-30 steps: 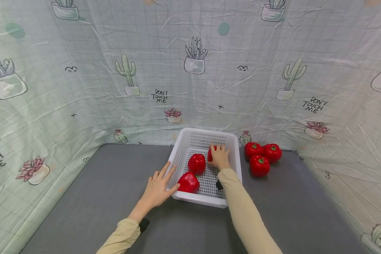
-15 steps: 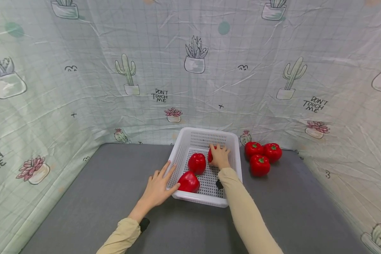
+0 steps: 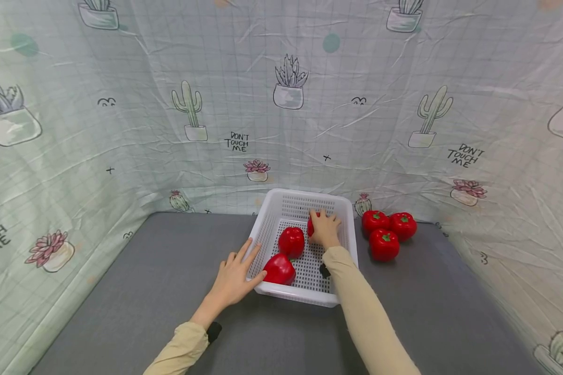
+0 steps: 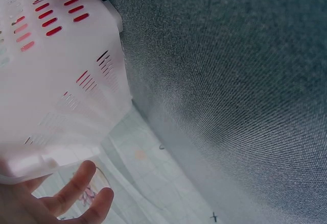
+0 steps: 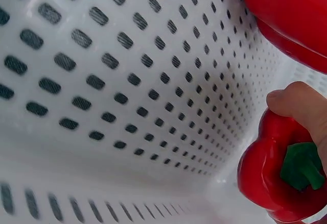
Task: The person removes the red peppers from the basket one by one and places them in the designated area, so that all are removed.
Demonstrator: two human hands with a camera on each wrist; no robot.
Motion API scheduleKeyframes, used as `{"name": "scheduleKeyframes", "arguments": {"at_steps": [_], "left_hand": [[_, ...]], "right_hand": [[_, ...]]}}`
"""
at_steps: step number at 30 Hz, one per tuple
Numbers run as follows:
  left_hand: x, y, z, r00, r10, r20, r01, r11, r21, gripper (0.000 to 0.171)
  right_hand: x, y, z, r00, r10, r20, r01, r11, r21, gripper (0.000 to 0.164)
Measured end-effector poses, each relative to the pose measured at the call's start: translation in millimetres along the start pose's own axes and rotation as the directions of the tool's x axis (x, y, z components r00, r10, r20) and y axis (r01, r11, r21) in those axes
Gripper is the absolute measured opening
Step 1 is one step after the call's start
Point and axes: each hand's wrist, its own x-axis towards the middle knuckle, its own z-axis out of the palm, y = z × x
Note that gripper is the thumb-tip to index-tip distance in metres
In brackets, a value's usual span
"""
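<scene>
A white perforated plastic basket (image 3: 305,298) stands on the grey table. My left hand (image 3: 232,276) rests on its left rim with fingers spread and the thumb over the edge. In the left wrist view, the fingers (image 4: 76,188) show outside the basket wall. My right hand (image 3: 326,232) is inside the basket's far right part, holding a red bell pepper (image 3: 310,226). In the right wrist view, the thumb lies against this bell pepper (image 5: 260,168), beside its green stem. Two other red bell peppers, one in the middle (image 3: 291,242) and one near the front left (image 3: 279,270), lie in the basket.
To the right of the basket, 3 red bell peppers sit grouped on the table: back left (image 3: 374,221), back right (image 3: 403,226) and front (image 3: 383,245). A cactus-printed cloth (image 3: 258,104) hangs behind and along both sides of the table (image 3: 178,260).
My right hand has shifted very slightly toward the back of the basket with the bell pepper. The left hand, the basket and the other bell peppers look unmoved.
</scene>
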Motion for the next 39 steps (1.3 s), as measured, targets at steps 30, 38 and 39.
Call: {"name": "scheduleKeyframes", "arguments": {"at_steps": [30, 38, 39], "left_hand": [[0.1, 0.7, -1.1, 1.000, 0.010, -0.006, -0.010, 1.000, -0.003, 0.068], [-0.3, 0.1, -0.4, 1.000, 0.012, -0.015, -0.012, 1.000, 0.000, 0.068], [-0.3, 0.2, -0.4, 1.000, 0.013, -0.017, -0.013, 1.000, -0.002, 0.068]], "right_hand": [[6.5, -16.8, -84.3, 0.957, -0.147, -0.251, 0.160, 0.987, 0.032, 0.078], [-1.5, -14.6, -103.1, 0.938, -0.202, -0.283, 0.206, 0.978, -0.014, 0.077], [-2.7, -14.0, -105.2, 0.934, -0.206, -0.290, 0.212, 0.977, -0.012, 0.077]]}}
